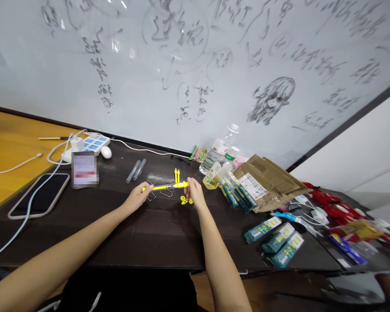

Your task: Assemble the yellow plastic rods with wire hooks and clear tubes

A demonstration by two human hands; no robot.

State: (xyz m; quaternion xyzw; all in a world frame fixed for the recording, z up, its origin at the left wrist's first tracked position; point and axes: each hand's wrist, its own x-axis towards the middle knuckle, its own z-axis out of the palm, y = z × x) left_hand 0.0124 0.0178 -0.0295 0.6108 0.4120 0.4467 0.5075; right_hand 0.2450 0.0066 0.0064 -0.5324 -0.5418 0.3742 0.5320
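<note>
A thin yellow stick-like item with a clear middle section [166, 187] is stretched level between both hands above the dark table. My left hand [137, 196] pinches its left end, and my right hand [194, 190] closes round its right end. Just under it lie bent metal wire pieces [167, 193]. Two small yellow parts [177, 175] stand or lie behind the item, which I cannot tell. Small round yellow pieces [183, 199] are beside the right hand, partly covered by its fingers. Two clear tubes [139, 170] lie farther back on the left.
On the left are a phone [39, 196], cables and a power strip [95, 143]. Bottles [212, 156], green boxes [283, 238] and brown packages [268, 177] crowd the right. A whiteboard [133, 86] rises behind the dark table [143, 242].
</note>
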